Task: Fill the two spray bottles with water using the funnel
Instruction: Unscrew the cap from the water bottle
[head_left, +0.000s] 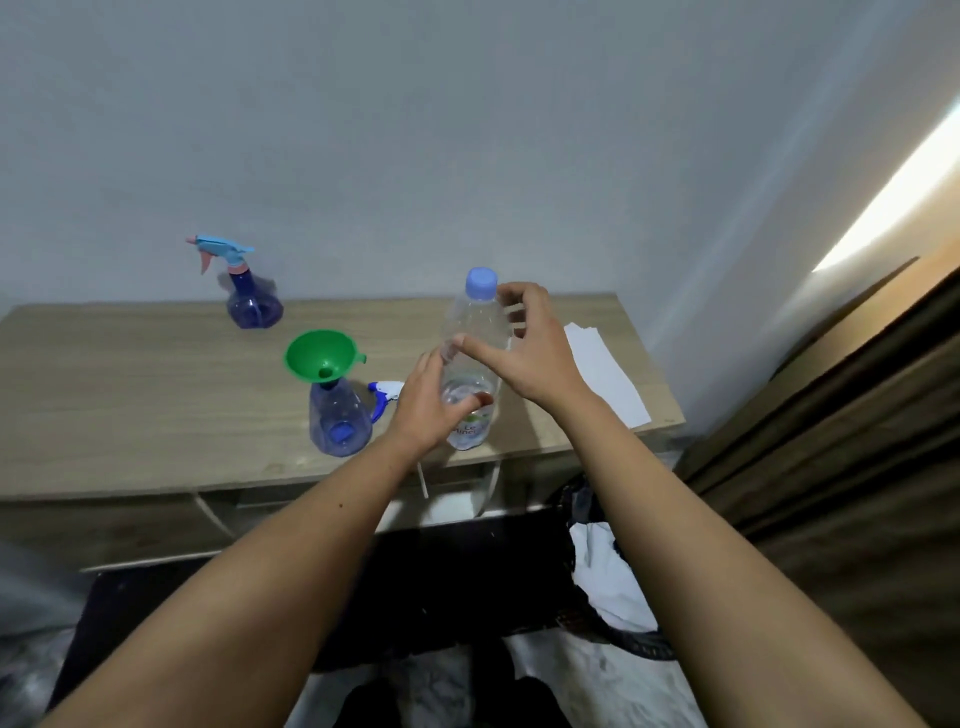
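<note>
A clear plastic water bottle (475, 322) with a blue cap on stands near the wooden table's (130, 405) front edge. My left hand (431, 410) is wrapped around its lower half, thumb across the front. My right hand (524, 348) hovers at the bottle's upper part, fingers spread, thumb touching the side and fingertips near the cap. Left of it stands a blue see-through spray bottle (337, 421) without its head, a green funnel (322, 356) seated in its neck. Its white and blue spray head (387, 389) lies behind it. A second spray bottle (254, 306), head on, stands at the back left.
A white sheet (605, 374) lies on the table's right end. The wall runs close behind the table. Brown curtains (831, 441) hang at the right. Clothes (608, 582) lie on the floor beside my right forearm.
</note>
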